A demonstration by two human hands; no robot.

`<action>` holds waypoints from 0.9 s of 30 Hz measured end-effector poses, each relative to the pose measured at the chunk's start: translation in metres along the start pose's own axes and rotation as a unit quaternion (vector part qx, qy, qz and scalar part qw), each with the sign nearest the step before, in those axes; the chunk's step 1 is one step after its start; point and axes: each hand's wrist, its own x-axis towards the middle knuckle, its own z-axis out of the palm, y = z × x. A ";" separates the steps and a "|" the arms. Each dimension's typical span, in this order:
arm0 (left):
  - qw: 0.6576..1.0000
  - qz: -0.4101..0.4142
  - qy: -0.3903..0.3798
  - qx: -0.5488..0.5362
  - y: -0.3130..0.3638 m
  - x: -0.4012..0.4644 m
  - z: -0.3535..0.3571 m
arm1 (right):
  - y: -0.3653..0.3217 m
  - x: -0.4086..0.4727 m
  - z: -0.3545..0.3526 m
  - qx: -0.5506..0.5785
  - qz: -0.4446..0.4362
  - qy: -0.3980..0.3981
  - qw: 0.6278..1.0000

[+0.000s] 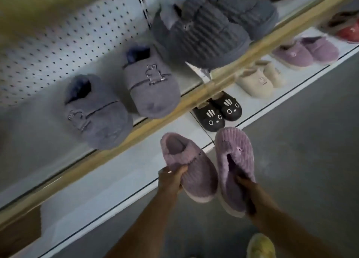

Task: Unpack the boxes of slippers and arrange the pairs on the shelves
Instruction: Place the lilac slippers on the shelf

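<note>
This is a shop, in a footwear aisle. A white pegboard back panel (48,44) rises behind the upper shelf (38,137), whose front edge carries a gold price strip (136,133). Slippers stand in pairs along that front edge: grey slippers (124,100) on the upper shelf, and black bunny slippers (218,112), beige slippers (258,83) and purple slippers (307,52) on the lower shelf (116,180). A grey floor (301,141) runs alongside.
</note>
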 end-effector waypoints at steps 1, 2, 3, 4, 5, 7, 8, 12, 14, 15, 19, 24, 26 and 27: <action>1.000 0.007 0.011 0.015 -0.006 0.018 -0.004 | 0.009 0.019 -0.001 -0.005 0.000 0.011 1.000; 0.999 0.013 0.019 0.027 -0.012 0.036 -0.007 | 0.017 0.038 -0.004 -0.007 -0.004 0.021 1.000; 0.999 0.014 0.021 0.033 -0.019 0.054 -0.007 | 0.025 0.056 -0.008 -0.007 -0.012 0.028 1.000; 0.999 0.013 0.021 0.034 -0.025 0.071 -0.007 | 0.032 0.072 -0.012 -0.009 -0.019 0.031 0.999; 0.999 0.012 0.022 0.026 -0.032 0.090 -0.008 | 0.039 0.087 -0.015 -0.012 -0.023 0.036 0.999; 1.000 0.005 0.028 0.004 -0.040 0.127 -0.008 | 0.051 0.116 -0.021 -0.021 -0.026 0.049 0.998; 1.000 0.002 0.030 -0.006 -0.042 0.142 -0.007 | 0.056 0.130 -0.024 -0.027 -0.025 0.054 0.998; 0.999 -0.010 0.034 -0.033 -0.045 0.190 -0.007 | 0.076 0.173 -0.026 -0.022 -0.015 0.042 0.999; 0.999 -0.003 0.028 -0.036 -0.041 0.212 -0.006 | 0.079 0.190 -0.022 -0.018 -0.008 0.018 1.000; 0.999 0.002 0.022 -0.038 -0.039 0.225 -0.005 | 0.079 0.198 -0.019 -0.016 -0.007 0.006 1.000; 0.999 -0.008 0.032 0.019 -0.035 0.263 -0.002 | 0.076 0.219 -0.008 -0.044 -0.018 -0.011 0.999; 0.988 -0.003 0.079 0.129 -0.043 0.277 -0.012 | 0.070 0.224 0.001 -0.105 -0.039 -0.010 0.994; 0.962 0.064 0.155 0.218 -0.047 0.273 -0.020 | 0.064 0.219 0.002 -0.137 -0.042 -0.018 0.989; 0.947 0.121 0.171 0.244 -0.048 0.269 -0.025 | 0.061 0.217 0.002 -0.154 -0.042 -0.028 0.987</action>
